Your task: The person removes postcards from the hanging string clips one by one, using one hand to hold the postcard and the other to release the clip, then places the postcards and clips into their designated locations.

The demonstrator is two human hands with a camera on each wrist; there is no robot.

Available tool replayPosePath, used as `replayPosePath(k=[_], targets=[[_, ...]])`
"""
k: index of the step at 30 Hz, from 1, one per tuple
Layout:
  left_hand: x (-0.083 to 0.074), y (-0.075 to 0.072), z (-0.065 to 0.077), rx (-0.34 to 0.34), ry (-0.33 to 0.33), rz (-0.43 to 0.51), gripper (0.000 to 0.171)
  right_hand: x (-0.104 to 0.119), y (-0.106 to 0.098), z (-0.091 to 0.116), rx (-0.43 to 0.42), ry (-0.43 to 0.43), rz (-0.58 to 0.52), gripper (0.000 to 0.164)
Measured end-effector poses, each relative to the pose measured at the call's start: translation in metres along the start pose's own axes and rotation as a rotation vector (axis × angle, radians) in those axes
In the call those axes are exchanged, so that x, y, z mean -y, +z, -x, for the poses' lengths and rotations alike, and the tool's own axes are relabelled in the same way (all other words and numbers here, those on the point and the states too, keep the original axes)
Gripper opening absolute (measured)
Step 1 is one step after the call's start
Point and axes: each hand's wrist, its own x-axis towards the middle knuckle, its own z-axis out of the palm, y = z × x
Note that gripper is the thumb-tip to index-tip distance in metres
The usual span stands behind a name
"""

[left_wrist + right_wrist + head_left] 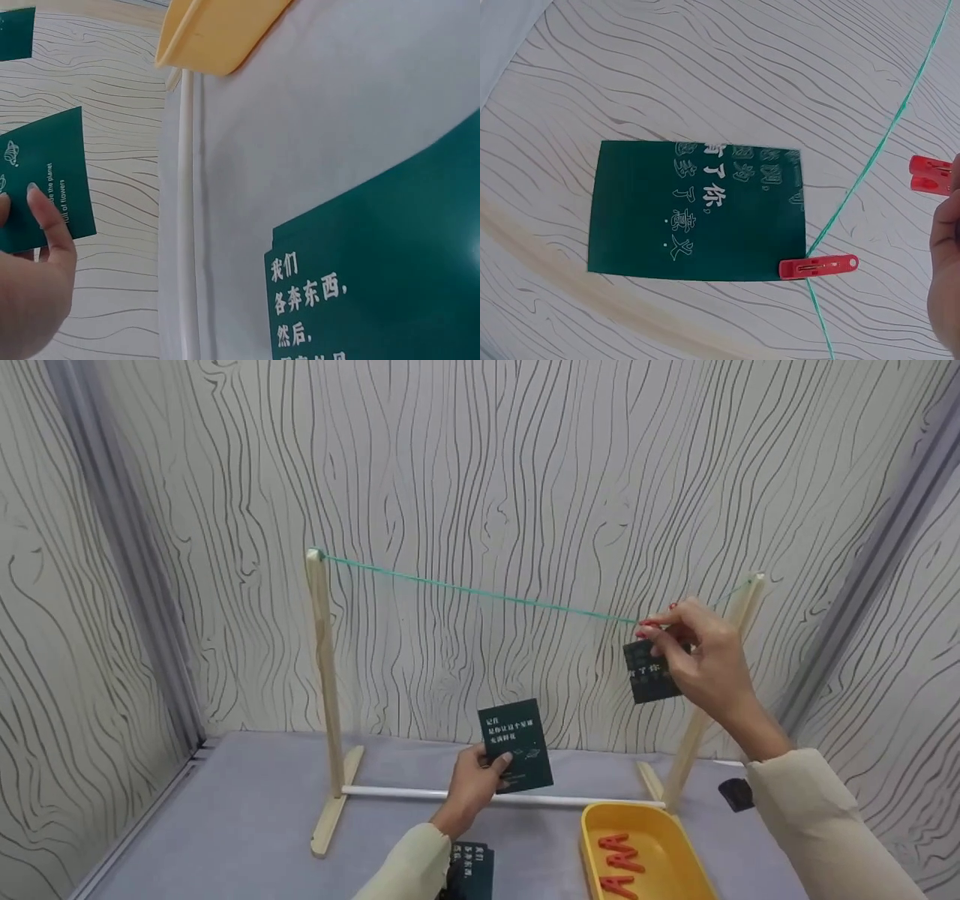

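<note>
In the head view my left hand pinches a dark green card with white print, thumb across its front. My right hand is up by the green string, pinching a red clothespin between thumb and fingertips. Just left of that clothespin in the right wrist view, a second clothespin clips one corner of another green card to the string. This card's other top corner hangs away from the string. The right hand's other fingers are cut off by the frame edge.
Wooden posts hold the string, joined below by a white rod. A yellow tray with several red clothespins stands at the front right. Stacked green cards lie below my left forearm. A black object sits beside the right sleeve.
</note>
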Motion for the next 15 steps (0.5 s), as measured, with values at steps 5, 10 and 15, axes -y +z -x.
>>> replayPosePath(k=[5, 10, 15], targets=[[0.003, -0.004, 0.002, 0.005, -0.013, 0.004, 0.024, 0.001, 0.0, 0.009, 0.008, 0.02, 0.001, 0.016], [0.004, -0.009, 0.005, 0.014, -0.006, -0.013, 0.027, 0.008, -0.002, 0.016, 0.025, 0.029, 0.024, 0.021], [0.01, -0.021, 0.011, -0.005, -0.016, -0.031, 0.029, 0.015, 0.004, 0.023, 0.088, 0.007, 0.001, 0.032]])
